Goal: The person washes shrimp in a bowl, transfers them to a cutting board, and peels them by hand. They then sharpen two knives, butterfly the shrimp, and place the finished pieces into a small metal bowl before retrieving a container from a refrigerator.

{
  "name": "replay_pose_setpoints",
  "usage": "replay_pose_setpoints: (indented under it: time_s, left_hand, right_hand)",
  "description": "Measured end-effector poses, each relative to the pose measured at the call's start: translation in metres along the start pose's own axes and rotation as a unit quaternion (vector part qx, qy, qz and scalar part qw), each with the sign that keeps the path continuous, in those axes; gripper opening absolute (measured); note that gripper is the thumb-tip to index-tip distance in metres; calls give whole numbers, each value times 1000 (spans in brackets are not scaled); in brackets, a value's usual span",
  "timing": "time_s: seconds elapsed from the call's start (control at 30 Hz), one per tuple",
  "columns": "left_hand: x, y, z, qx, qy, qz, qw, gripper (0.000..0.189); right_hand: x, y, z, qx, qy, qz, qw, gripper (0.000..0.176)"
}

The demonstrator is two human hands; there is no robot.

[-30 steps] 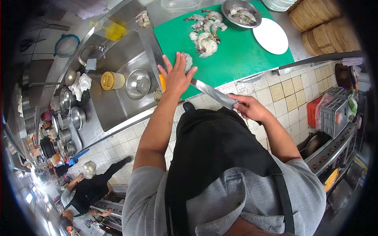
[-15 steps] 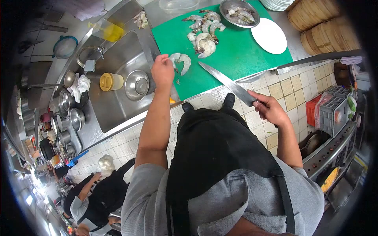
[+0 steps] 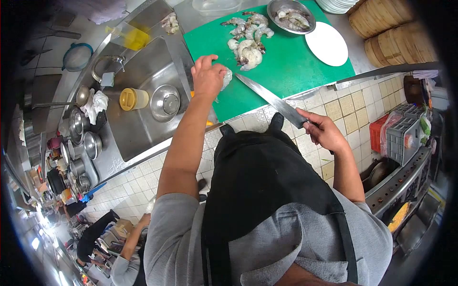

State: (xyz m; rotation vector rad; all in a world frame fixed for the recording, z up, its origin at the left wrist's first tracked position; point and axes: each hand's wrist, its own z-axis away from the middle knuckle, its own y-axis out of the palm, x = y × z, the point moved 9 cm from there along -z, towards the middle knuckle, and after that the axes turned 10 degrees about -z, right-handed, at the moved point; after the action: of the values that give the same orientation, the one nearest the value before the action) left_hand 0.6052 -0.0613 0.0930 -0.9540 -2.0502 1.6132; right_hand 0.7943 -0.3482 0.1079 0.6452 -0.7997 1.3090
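Observation:
On the green cutting board (image 3: 296, 62), my left hand (image 3: 208, 80) is over a peeled shrimp (image 3: 227, 79) near the left edge. Its fingers are bent onto the shrimp and hide part of it. My right hand (image 3: 325, 132) grips the handle of a large kitchen knife (image 3: 269, 97). The blade points up and left across the board's front edge, its tip close to the shrimp. Further back lies a pile of shrimp (image 3: 249, 52). Beside the pile stands a metal bowl (image 3: 272, 16) with more shrimp in it.
A white oval plate (image 3: 327, 44) lies on the board's right side. Bamboo steamers (image 3: 398, 47) stand at the right. To the left is a steel sink (image 3: 129, 138) holding a yellow-lidded container (image 3: 133, 99) and a strainer bowl (image 3: 165, 103). Co-workers are behind at lower left.
My left hand has moved right onto the shrimp, covering part of it. The knife has shifted slightly left, still in my right hand. A co-worker at lower left has moved.

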Motion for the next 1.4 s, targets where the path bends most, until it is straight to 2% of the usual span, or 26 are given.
replay_pose_setpoints:
  time_s: [0.13,0.33,0.4,0.43,0.5,0.53,0.6,0.63,0.7,0.8,0.87,0.93,0.97,1.0,1.03,1.07,1.1,1.17,1.2,1.27,1.3,1.33,1.37,1.4]
  left_hand:
    - [-9,0,13,-15,7,-13,1000,7]
    - [-19,-24,40,-42,-63,31,997,11]
    - [-8,-18,51,-62,-94,144,983,11]
    - [-7,-13,56,-63,-97,143,983,11]
    - [4,7,65,-77,-155,386,906,9]
    - [6,7,66,-78,-156,386,906,9]
    - [15,27,71,-38,-221,614,757,9]
    - [18,20,72,-40,-222,613,757,9]
    - [23,8,76,-22,-263,707,656,7]
    - [57,-16,79,-45,-227,725,649,7]
    - [88,-48,81,-44,-253,698,668,10]
    - [133,-66,93,-40,-290,675,677,20]
    - [149,-68,97,-42,-290,675,677,20]
    - [172,-63,109,-84,-330,690,639,28]
    - [198,-54,123,-126,-367,702,597,36]
    - [228,-16,143,142,-413,364,823,42]
    - [273,20,178,376,-361,-61,851,47]
    - [328,65,223,417,-311,-215,827,51]
    - [329,59,221,416,-310,-214,828,51]
    - [323,25,205,288,-335,-143,886,46]
    - [321,17,201,288,-338,-141,885,46]
    - [320,10,200,164,-462,164,856,39]
    - [321,13,202,18,-527,448,721,33]
    - [331,20,201,15,-528,450,721,33]
  right_hand:
    - [1,-3,-2,-12,-2,8,1000,44]
    - [7,-3,-6,-20,-10,1,1000,45]
    - [8,-2,-7,-17,-10,-3,1000,46]
    - [11,0,-9,-15,-18,5,1000,45]
    - [16,2,-12,-11,-26,13,1000,45]
    - [17,4,-14,-7,-30,18,999,45]
    - [20,8,-16,-1,-35,24,999,46]
    - [21,10,-17,1,-34,24,999,46]
    - [24,13,-19,3,-34,24,999,47]
    - [26,25,-22,22,-25,42,999,48]
    - [40,44,-27,57,-124,78,988,50]
    - [41,62,-35,73,-141,105,982,51]
    - [43,74,-40,88,-181,129,971,52]
    - [47,85,-42,102,-221,153,958,52]
    - [46,92,-45,107,-208,164,958,53]
    - [43,93,-49,107,-209,166,958,53]
    - [37,89,-54,81,-207,178,958,53]
    - [38,72,-58,9,-198,189,962,53]
    - [30,55,-62,-45,-190,178,965,52]
    - [32,27,-58,-121,-200,190,953,52]
    - [35,23,-54,-118,-200,193,953,52]
    - [40,20,-49,-114,-180,195,957,51]
    - [43,18,-45,-111,-161,197,961,51]
    - [44,18,-43,-110,-164,199,960,51]
